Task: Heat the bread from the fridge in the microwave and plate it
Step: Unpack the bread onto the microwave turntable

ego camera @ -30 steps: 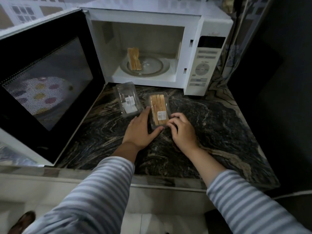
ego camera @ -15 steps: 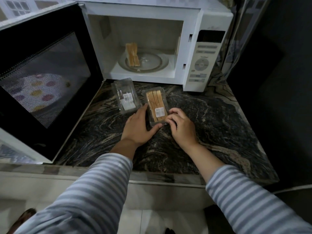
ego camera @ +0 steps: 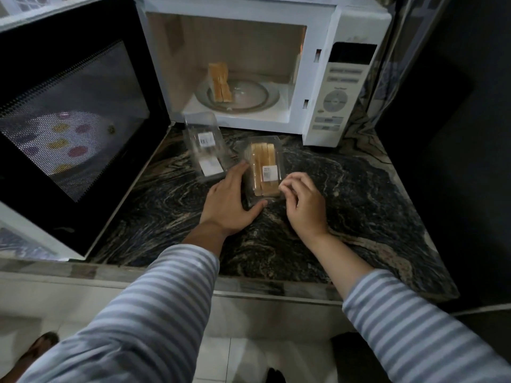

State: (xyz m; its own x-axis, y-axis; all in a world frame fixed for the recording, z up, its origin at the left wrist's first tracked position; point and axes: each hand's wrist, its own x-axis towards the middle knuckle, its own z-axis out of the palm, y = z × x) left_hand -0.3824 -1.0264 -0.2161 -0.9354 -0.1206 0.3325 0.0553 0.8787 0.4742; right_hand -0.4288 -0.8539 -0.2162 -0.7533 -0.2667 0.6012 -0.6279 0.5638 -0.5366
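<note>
A white microwave stands open, its dark door swung out to the left. Inside, bread slices stand on the glass turntable. On the dark marble counter lies a clear plastic box with bread slices. My left hand cups its left side and near corner, thumb under the front edge. My right hand is at the box's right near corner, fingertips pinched together at the rim. A second clear plastic box, empty-looking with labels, lies just left of it.
The open door takes up the counter's left side. A dark wall or appliance bounds the right. The counter's front edge runs below my forearms. A foot shows on the tiled floor.
The view has shifted closer to the microwave. My right hand's fingertips have come slightly off the box's corner and pinched together. My left hand still holds the box's left side.
</note>
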